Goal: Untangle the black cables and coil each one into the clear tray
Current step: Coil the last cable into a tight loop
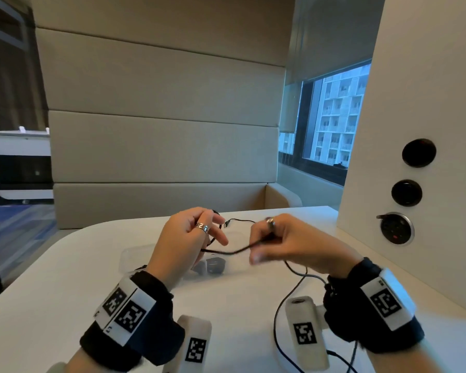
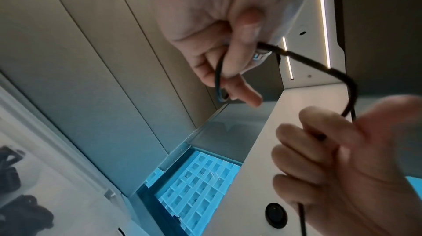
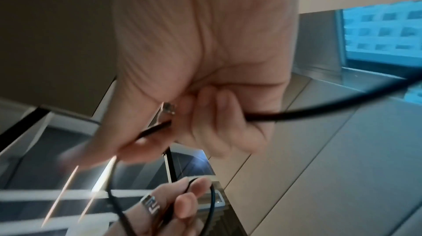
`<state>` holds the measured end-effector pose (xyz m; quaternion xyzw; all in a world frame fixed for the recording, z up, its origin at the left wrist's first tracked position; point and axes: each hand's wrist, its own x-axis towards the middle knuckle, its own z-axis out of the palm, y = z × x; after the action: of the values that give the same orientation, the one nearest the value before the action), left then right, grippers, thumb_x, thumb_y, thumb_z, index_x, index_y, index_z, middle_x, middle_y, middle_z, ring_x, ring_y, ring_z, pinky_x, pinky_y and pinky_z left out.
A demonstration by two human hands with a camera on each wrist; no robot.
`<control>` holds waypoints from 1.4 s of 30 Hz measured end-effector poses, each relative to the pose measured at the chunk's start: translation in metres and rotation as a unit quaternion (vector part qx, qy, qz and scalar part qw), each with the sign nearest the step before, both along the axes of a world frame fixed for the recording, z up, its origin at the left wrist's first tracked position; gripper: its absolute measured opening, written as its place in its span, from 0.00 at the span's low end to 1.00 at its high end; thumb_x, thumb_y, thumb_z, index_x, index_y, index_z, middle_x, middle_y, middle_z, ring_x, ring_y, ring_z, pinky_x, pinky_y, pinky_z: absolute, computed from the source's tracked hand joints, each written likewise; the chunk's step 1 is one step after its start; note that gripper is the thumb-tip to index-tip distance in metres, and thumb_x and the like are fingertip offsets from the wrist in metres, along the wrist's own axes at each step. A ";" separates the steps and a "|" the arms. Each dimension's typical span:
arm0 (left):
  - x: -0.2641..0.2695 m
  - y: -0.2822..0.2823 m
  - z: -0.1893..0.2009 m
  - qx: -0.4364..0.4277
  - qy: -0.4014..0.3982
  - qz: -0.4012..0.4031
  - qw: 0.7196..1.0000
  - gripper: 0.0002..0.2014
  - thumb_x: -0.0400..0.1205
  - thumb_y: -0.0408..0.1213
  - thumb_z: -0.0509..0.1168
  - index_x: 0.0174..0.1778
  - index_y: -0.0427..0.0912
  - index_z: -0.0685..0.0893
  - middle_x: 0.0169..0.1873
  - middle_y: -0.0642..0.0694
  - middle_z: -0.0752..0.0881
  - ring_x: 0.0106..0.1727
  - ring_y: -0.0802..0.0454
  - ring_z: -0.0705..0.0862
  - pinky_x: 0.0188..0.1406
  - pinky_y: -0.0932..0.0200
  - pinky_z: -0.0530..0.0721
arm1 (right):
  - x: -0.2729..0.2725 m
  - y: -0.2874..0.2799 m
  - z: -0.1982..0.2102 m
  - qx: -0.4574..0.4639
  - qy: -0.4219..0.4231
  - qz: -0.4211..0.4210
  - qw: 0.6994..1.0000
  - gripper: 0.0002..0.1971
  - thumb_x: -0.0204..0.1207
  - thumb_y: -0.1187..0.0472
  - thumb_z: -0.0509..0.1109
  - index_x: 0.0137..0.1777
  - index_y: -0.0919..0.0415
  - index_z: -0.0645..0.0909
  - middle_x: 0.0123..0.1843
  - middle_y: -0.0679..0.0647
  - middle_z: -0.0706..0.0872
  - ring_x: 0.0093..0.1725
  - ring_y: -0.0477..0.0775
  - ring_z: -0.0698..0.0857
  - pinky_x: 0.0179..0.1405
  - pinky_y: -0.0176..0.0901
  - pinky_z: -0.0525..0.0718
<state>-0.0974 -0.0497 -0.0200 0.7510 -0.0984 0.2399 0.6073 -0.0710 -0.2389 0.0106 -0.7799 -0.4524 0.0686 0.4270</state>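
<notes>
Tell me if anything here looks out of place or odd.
Nothing looks damaged or spilled. The left hand and right hand hold one black cable above the table; its slack trails off the near edge. The tray already holds dark coiled bundles.

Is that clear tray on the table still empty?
No. The clear tray already holds dark coiled cables, seen through its wall beside the left hand.

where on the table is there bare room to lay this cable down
Bare tabletop lies left of the clear tray, out to the table edge, and beyond both hands toward the bench. It is crowded below the right hand, where the black cable trails in loops, and the tray already holds dark coils.
</notes>
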 end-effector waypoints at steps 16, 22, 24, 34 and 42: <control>-0.008 -0.012 0.010 -0.289 -0.012 -0.235 0.928 0.15 0.76 0.36 0.58 0.48 0.34 0.88 0.46 0.39 0.91 0.36 0.53 0.87 0.32 0.65 0.82 | 0.018 0.047 -0.054 0.012 -0.204 -0.161 0.965 0.16 0.80 0.45 0.56 0.35 0.46 0.80 0.31 0.46 0.82 0.32 0.48 0.78 0.40 0.47 0.78; 0.012 0.035 0.000 0.050 -0.163 0.078 0.982 0.10 0.86 0.36 0.54 0.47 0.43 0.80 0.42 0.48 0.89 0.43 0.55 0.90 0.50 0.60 0.83 | 0.007 0.039 -0.032 -0.022 -0.238 -0.079 0.968 0.13 0.80 0.47 0.59 0.38 0.49 0.80 0.29 0.39 0.79 0.32 0.41 0.77 0.39 0.45 0.77; 0.011 0.038 -0.003 0.206 -0.085 0.078 0.972 0.11 0.87 0.37 0.53 0.43 0.40 0.78 0.33 0.48 0.88 0.31 0.57 0.87 0.39 0.65 0.81 | 0.012 0.027 -0.022 0.018 -0.276 -0.148 0.950 0.14 0.78 0.45 0.59 0.39 0.49 0.82 0.30 0.36 0.81 0.34 0.39 0.80 0.39 0.45 0.78; -0.021 -0.022 0.008 -0.130 0.010 -0.363 0.923 0.10 0.81 0.34 0.54 0.44 0.34 0.79 0.25 0.45 0.82 0.26 0.47 0.81 0.37 0.62 0.84 | 0.034 0.013 -0.031 -0.011 -0.236 -0.275 0.932 0.14 0.80 0.44 0.58 0.52 0.48 0.82 0.48 0.50 0.89 0.51 0.53 0.86 0.49 0.50 0.82; 0.009 0.015 -0.009 0.206 -0.099 0.027 0.973 0.08 0.86 0.38 0.53 0.49 0.46 0.77 0.40 0.56 0.89 0.46 0.66 0.85 0.49 0.70 0.77 | 0.013 0.022 -0.019 -0.048 -0.288 -0.137 0.947 0.12 0.79 0.46 0.62 0.43 0.49 0.85 0.28 0.45 0.80 0.29 0.43 0.75 0.32 0.42 0.72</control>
<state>-0.0879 -0.0349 -0.0292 0.8352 -0.1849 0.3034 0.4198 -0.0578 -0.2173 -0.0083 -0.8407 -0.4406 -0.1965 0.2459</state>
